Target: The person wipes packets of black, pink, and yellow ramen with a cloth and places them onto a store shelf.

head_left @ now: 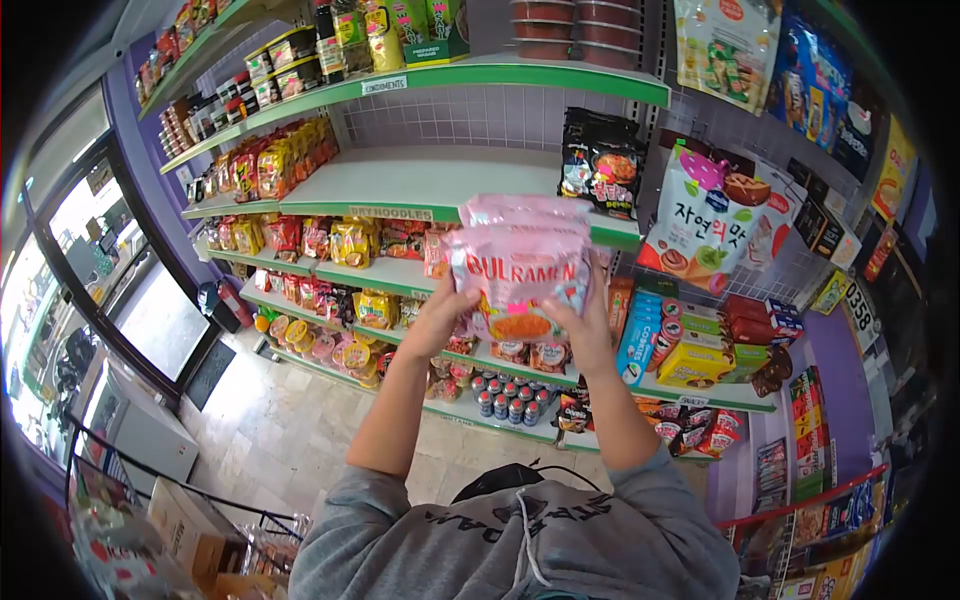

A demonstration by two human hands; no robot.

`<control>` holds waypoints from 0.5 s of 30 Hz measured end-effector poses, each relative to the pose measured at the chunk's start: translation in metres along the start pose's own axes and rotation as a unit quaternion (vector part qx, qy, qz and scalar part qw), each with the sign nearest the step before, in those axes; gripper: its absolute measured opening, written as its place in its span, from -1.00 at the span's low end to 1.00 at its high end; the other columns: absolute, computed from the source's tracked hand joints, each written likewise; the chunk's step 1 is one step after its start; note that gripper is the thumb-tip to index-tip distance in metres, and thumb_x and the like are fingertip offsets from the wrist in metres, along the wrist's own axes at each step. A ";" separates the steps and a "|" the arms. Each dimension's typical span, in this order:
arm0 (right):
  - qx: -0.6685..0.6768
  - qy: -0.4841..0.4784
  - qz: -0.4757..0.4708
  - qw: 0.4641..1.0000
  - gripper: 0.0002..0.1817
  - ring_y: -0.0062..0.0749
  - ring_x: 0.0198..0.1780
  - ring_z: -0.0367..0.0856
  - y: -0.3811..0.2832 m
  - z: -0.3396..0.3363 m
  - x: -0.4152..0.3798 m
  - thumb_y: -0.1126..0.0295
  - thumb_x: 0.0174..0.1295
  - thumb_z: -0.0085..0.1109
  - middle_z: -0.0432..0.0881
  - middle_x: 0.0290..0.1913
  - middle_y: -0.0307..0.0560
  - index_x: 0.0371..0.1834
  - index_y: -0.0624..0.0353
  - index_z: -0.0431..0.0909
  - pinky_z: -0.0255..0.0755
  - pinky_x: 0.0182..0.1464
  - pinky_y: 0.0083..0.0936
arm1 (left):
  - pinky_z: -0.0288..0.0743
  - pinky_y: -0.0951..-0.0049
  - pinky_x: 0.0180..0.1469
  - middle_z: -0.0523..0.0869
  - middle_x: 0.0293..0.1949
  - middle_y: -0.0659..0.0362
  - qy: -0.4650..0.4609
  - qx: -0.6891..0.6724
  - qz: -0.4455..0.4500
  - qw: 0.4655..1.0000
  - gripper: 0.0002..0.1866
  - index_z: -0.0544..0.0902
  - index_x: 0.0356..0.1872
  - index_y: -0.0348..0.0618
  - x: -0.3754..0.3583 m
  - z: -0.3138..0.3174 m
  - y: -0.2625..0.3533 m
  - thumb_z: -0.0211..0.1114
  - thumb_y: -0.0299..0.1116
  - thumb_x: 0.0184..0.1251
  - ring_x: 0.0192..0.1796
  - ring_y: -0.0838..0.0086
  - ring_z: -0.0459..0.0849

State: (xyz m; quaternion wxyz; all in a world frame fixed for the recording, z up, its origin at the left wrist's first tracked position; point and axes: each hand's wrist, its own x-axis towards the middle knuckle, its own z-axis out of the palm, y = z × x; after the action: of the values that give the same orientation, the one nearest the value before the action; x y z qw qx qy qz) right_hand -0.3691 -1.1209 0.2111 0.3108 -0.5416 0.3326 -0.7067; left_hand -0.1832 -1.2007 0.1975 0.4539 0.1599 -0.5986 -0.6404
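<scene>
Several pink ramen packs [515, 255], the front one printed "BULRAMEN", are stacked one behind another between my two hands, in front of the shelves. My left hand [440, 310] grips their left side, thumb on the front pack. On the right side my right hand [583, 318] holds them the same way, its thumb pressing near the lower corner. Fingers behind the packs are hidden. Just beyond them is the shelf [420, 178] labelled "DRY NOODLES", with black noodle packs [600, 165] standing at its right end and yellow and red packs [275, 160] at its left.
Above runs a shelf labelled "CONDIMENTS" [430, 78] with jars and bottles. Lower shelves carry noodle packs, cups and small bottles [510, 400]. Snack bags [700, 215] hang at right above cookie boxes [690, 350]. A glass door [130, 270] stands left; wire racks [110, 465] flank me.
</scene>
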 end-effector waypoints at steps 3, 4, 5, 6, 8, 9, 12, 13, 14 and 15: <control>-0.006 -0.022 -0.032 0.999 -0.08 -0.30 0.23 0.27 0.032 0.007 0.078 0.42 -0.02 0.27 0.25 0.21 0.06 0.36 0.30 -0.11 0.16 0.26 -0.41 | 0.28 0.44 0.15 0.40 0.13 0.12 0.018 -0.006 0.022 1.000 -0.31 0.10 0.30 -0.24 0.076 -0.046 -0.004 0.13 -0.30 0.13 0.12 0.42 0.41; -0.024 -0.034 -0.053 0.998 -0.07 -0.30 0.22 0.28 0.047 0.007 0.103 0.43 -0.03 0.29 0.25 0.21 0.06 0.36 0.30 -0.12 0.16 0.26 -0.42 | 0.32 0.45 0.11 0.41 0.11 0.13 -0.001 -0.020 0.034 0.999 -0.31 0.11 0.30 -0.24 0.101 -0.059 0.000 0.13 -0.33 0.11 0.09 0.44 0.42; -0.030 -0.028 -0.054 0.998 -0.07 -0.30 0.22 0.28 0.060 0.007 0.127 0.43 -0.03 0.29 0.25 0.21 0.06 0.36 0.30 -0.12 0.16 0.26 -0.42 | 0.35 0.46 0.06 0.42 0.09 0.14 -0.020 -0.035 0.046 0.998 -0.31 0.11 0.29 -0.23 0.126 -0.071 0.004 0.13 -0.36 0.10 0.05 0.46 0.43; -0.051 -0.034 -0.067 0.996 -0.07 -0.31 0.24 0.25 0.073 0.007 0.151 0.42 -0.03 0.28 0.24 0.23 0.04 0.38 0.28 -0.12 0.17 0.26 -0.44 | 0.34 0.40 0.11 0.45 0.08 0.12 -0.026 -0.021 0.032 0.999 -0.32 0.14 0.27 -0.23 0.150 -0.085 0.006 0.15 -0.38 0.07 0.07 0.42 0.46; -0.077 -0.023 -0.074 0.994 -0.06 -0.32 0.25 0.23 0.098 0.004 0.185 0.40 -0.03 0.28 0.22 0.24 0.01 0.39 0.25 -0.12 0.17 0.25 -0.47 | 0.36 0.36 0.11 0.51 0.02 0.11 -0.069 -0.007 0.031 0.997 -0.35 0.20 0.21 -0.24 0.201 -0.118 0.002 0.15 -0.49 0.00 0.01 0.41 0.52; -0.135 -0.004 -0.079 0.988 -0.03 -0.28 0.22 0.28 0.107 0.003 0.198 0.39 -0.08 0.32 0.26 0.21 0.06 0.37 0.29 -0.12 0.18 0.24 -0.46 | 0.36 0.36 0.11 0.51 0.02 0.11 -0.081 -0.008 0.020 0.996 -0.35 0.20 0.21 -0.24 0.223 -0.132 -0.009 0.15 -0.49 0.00 0.01 0.41 0.52; -0.191 0.024 -0.064 0.979 0.03 -0.22 0.18 0.34 0.144 -0.008 0.243 0.38 -0.18 0.36 0.33 0.16 0.12 0.35 0.34 -0.11 0.20 0.22 -0.46 | 0.37 0.41 0.06 0.53 -0.05 0.13 -0.108 0.009 -0.012 0.994 -0.34 0.23 0.20 -0.25 0.282 -0.153 -0.017 0.05 -0.67 -0.09 -0.03 0.43 0.52; -0.181 0.021 -0.032 0.983 0.05 -0.20 0.18 0.36 0.147 -0.006 0.250 0.38 -0.23 0.36 0.34 0.15 0.14 0.35 0.35 -0.11 0.20 0.22 -0.48 | 0.37 0.41 0.06 0.53 -0.05 0.13 -0.121 0.004 -0.015 0.993 -0.34 0.23 0.20 -0.25 0.294 -0.156 -0.018 0.05 -0.67 -0.09 -0.03 0.43 0.52; -0.186 0.042 -0.038 0.981 0.03 -0.23 0.12 0.40 0.151 -0.004 0.257 0.44 -0.31 0.29 0.39 0.09 0.12 0.32 0.37 -0.08 0.28 0.14 -0.50 | 0.38 0.40 0.06 0.53 -0.06 0.12 -0.129 0.003 -0.038 0.991 -0.34 0.23 0.19 -0.27 0.306 -0.157 -0.020 0.06 -0.68 -0.10 -0.04 0.43 0.52; -0.191 0.052 -0.039 0.979 0.03 -0.23 0.12 0.40 0.154 -0.004 0.266 0.44 -0.31 0.29 0.39 0.09 0.12 0.32 0.37 -0.08 0.28 0.14 -0.50 | 0.39 0.39 0.06 0.53 -0.07 0.11 -0.136 0.003 -0.064 0.989 -0.34 0.23 0.18 -0.29 0.317 -0.158 -0.023 0.06 -0.69 -0.11 -0.04 0.43 0.52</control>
State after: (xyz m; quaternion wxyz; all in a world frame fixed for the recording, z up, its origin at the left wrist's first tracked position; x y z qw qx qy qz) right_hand -0.4192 -1.4228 0.2349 0.1562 -0.5662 0.4560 -0.6687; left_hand -0.2440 -1.5473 0.2474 0.3261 0.1105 -0.6455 -0.6817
